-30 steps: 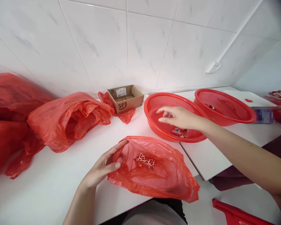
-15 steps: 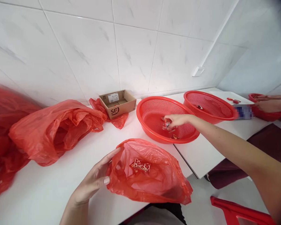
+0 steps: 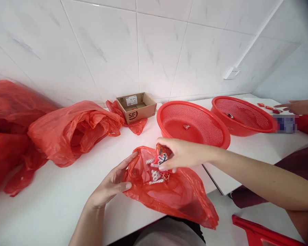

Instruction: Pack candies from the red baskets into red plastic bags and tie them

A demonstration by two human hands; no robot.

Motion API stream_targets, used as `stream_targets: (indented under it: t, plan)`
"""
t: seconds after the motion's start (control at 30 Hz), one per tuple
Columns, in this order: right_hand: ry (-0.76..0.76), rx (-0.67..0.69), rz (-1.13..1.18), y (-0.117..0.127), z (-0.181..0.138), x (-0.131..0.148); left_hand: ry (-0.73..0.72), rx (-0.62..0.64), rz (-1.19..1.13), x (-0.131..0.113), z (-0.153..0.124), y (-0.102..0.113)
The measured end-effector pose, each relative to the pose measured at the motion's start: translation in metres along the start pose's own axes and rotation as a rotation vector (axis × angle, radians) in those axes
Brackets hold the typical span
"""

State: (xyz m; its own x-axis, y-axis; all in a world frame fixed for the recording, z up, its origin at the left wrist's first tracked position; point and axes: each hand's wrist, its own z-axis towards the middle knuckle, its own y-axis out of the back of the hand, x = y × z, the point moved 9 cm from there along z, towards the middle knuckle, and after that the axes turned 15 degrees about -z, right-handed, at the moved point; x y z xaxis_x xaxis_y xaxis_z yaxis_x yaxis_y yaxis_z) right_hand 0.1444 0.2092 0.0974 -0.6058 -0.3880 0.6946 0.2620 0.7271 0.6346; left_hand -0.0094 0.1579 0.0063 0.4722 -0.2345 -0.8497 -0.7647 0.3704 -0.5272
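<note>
My left hand (image 3: 115, 182) grips the left rim of a thin red plastic bag (image 3: 179, 198), thumb outside, holding its mouth wide. Over that mouth, my right hand (image 3: 174, 155) is closed on a small red snack packet (image 3: 161, 156) with dark and white print. Below it inside the bag lie white-and-red patterned packets (image 3: 156, 176), partly covered by my fingers. Behind my right forearm stands a red perforated plastic basket (image 3: 166, 116), with one small wrapped piece (image 3: 186, 126) on its bottom.
A cardboard box (image 3: 141, 112) sits on red plastic near the wall. Crumpled red bags (image 3: 74, 126) fill the left. Another red basket (image 3: 242, 126) is at the right, with a small item in it. Beyond it, a co-worker's hand (image 3: 297, 106) reaches over red packets. A red stool (image 3: 261, 232) stands below.
My right hand has come from the basket to the bag with a packet. More packets now show in the bag, and fewer in the basket. My left hand keeps its hold.
</note>
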Motion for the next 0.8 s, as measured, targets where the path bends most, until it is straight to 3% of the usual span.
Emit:
stream_targets:
  t: [0.13, 0.27, 0.37, 0.43, 0.53, 0.57, 0.6, 0.67, 0.8]
  plan:
    - [0.003, -0.119, -0.439, -0.016, 0.010, -0.003, 0.020, 0.007, -0.006, 0.001, -0.001, -0.001]
    - [0.014, -0.130, -0.488, -0.014, 0.007, -0.007, 0.007, 0.017, -0.015, -0.002, -0.001, -0.001]
    - [0.037, -0.201, -0.345, 0.013, 0.002, -0.007, -0.025, 0.015, 0.021, -0.005, -0.001, 0.001]
    - [0.021, -0.320, -0.247, 0.050, 0.001, -0.021, -0.044, 0.013, 0.040, -0.006, -0.001, 0.002]
    - [-0.204, -0.482, -0.339, 0.110, 0.002, -0.080, -0.043, 0.011, 0.030, -0.004, 0.000, 0.003]
    - [-0.336, -0.451, -0.440, 0.123, 0.004, -0.108, -0.038, 0.013, 0.021, -0.003, 0.000, 0.003]
    - [-0.444, -0.373, -0.538, 0.131, 0.006, -0.136, -0.031, 0.015, 0.009, -0.002, -0.001, 0.003]
    - [-0.520, -0.300, -0.594, 0.142, 0.009, -0.178, -0.017, 0.019, -0.009, -0.001, -0.001, 0.003]
    - [-0.537, -0.184, -0.607, 0.138, 0.016, -0.223, -0.022, 0.020, -0.010, -0.001, -0.003, 0.005]
